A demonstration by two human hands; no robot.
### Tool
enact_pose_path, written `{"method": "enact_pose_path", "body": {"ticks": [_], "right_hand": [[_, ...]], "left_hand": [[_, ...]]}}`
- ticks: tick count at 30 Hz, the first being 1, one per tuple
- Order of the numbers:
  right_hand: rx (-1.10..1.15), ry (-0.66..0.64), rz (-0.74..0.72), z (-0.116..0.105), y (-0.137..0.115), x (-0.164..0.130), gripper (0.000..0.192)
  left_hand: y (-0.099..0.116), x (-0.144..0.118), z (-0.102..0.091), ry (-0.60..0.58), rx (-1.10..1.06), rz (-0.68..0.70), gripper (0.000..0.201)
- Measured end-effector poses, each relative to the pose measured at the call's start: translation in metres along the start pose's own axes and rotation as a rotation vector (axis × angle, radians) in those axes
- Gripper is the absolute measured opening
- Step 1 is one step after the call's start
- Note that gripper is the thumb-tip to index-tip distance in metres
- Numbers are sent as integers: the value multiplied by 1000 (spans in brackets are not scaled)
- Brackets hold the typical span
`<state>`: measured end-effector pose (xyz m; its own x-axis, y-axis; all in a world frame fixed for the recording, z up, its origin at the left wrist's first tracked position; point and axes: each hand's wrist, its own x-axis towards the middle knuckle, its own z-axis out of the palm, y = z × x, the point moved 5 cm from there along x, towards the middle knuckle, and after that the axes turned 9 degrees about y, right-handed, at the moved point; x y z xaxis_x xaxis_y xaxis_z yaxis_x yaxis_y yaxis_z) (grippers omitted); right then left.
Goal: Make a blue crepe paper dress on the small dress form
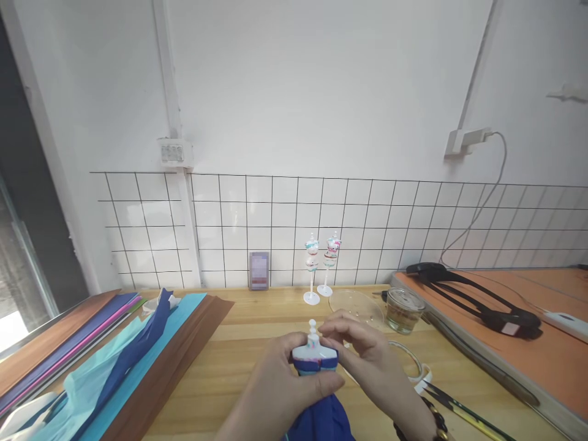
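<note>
The miniature mannequin point(314, 354) is held upright above the near edge of the bench point(257, 349), gripped between the closed fingers of the left hand point(280, 386) and the right hand point(367, 355). It has a white neck knob and a white torso; dark blue paper point(321, 419) wraps its lower part.

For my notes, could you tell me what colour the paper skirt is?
Dark blue skirt, head view.

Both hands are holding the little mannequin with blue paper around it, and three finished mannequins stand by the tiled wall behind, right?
Not quite. The head view shows two finished mannequins by the tiled wall, not three. Both the left hand and right hand do hold the little mannequin wrapped in blue paper.
</note>
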<state>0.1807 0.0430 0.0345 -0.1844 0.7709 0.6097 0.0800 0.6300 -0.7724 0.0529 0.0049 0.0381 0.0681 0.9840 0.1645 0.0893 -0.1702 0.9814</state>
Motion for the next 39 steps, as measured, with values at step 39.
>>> {"method": "enact_pose_path", "body": {"ticks": [39], "right_hand": [[-238,-48,-88,-10,-24,2,8]], "left_hand": [[-13,19,-27,-156,-69,20,17]]}}
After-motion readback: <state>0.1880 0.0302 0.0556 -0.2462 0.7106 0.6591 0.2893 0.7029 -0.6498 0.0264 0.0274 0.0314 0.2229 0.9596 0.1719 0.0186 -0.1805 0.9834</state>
